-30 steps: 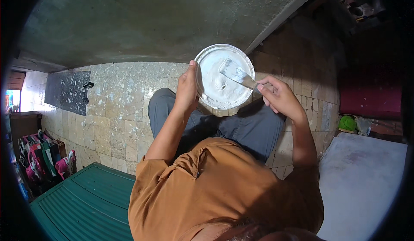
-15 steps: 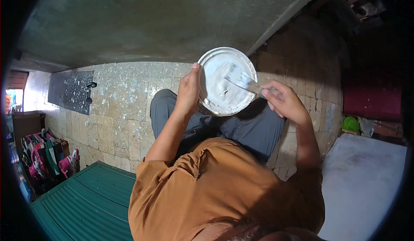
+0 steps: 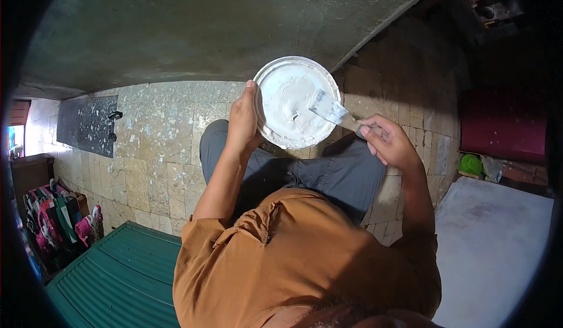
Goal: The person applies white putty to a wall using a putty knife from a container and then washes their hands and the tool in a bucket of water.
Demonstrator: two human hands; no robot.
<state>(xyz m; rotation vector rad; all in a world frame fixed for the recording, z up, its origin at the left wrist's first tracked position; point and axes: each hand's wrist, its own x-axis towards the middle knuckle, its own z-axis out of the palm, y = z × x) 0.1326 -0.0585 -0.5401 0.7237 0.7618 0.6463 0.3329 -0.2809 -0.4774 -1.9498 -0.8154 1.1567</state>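
My left hand (image 3: 243, 117) is closed on the left side of a round tub (image 3: 263, 129), thumb up at its rim. Thick white paste (image 3: 287, 102) fills the tub, its surface uneven with a small dark pit near the middle. In my right hand (image 3: 390, 141) is a putty knife (image 3: 331, 110), gripped by its handle. Its wide flat blade, smeared with white, lies over the right part of the paste; whether it touches the surface I cannot tell. The tub is above my knees, tilted so that its inside faces me.
Ahead rises a dark grey-green wall (image 3: 193, 29). White flecks dot the tiled floor (image 3: 155, 169) and a dark mat (image 3: 88, 122). A green ridged surface (image 3: 126, 275) is at lower left, near pink items (image 3: 88, 225). On the right are a whitish slab (image 3: 495, 246) and a dark red object (image 3: 501, 119).
The tub has shifted slightly left and up in the picture. The putty knife's blade has gone a little right and down and looks sharper now. Both hands keep their holds.
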